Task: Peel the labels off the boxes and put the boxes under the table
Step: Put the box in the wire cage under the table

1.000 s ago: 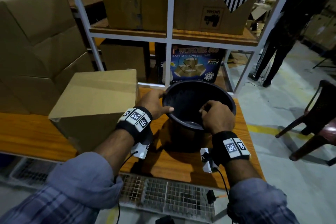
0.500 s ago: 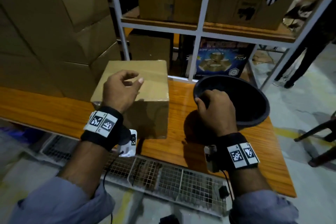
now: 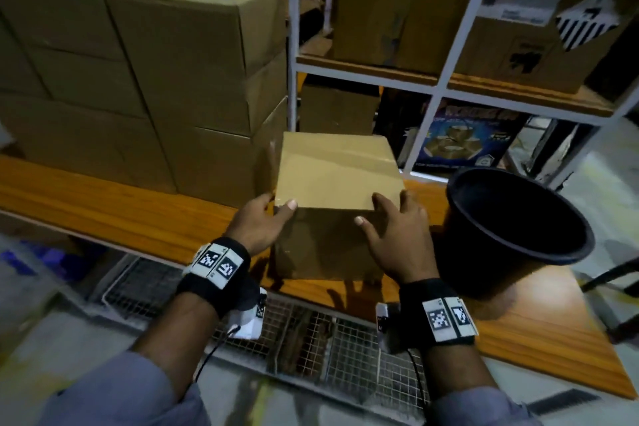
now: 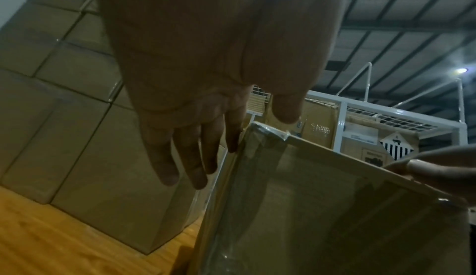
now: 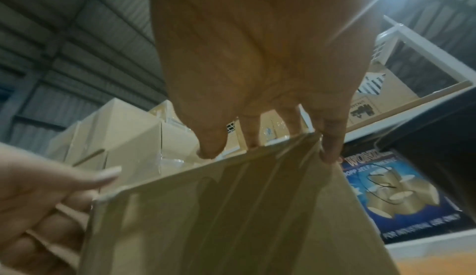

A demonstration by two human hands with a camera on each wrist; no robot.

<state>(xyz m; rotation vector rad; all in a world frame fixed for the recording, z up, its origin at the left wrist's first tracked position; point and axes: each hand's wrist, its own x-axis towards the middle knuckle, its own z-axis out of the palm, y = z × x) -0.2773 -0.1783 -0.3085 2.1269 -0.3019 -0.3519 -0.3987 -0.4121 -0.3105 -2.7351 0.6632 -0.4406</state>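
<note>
Box (image 3: pixel 337 173): plain cardboard, between the two hands, standing on the table (image 3: pixel 103 207) at its near edge; clear tape on its near top corner shows in the left wrist view.
Left hand (image 3: pixel 257 225): at the box's near left corner, thumb over the top edge, fingers (image 4: pixel 180 157) straight down along the left side; grasping the box.
Right hand (image 3: pixel 394 235): at the box's near right corner, fingertips (image 5: pixel 332 149) hooked over the top edge, thumb on the front face; grasping the box.
Bucket (image 3: pixel 511 228): black, just right of the right hand, tilted with its mouth toward the camera, on the table.
Stack (image 3: pixel 155 79): bigger cardboard boxes, left of and beyond the left hand, on the table.
Rack (image 3: pixel 439 86): white frame, beyond both hands, with more cartons, one with a white label.
</note>
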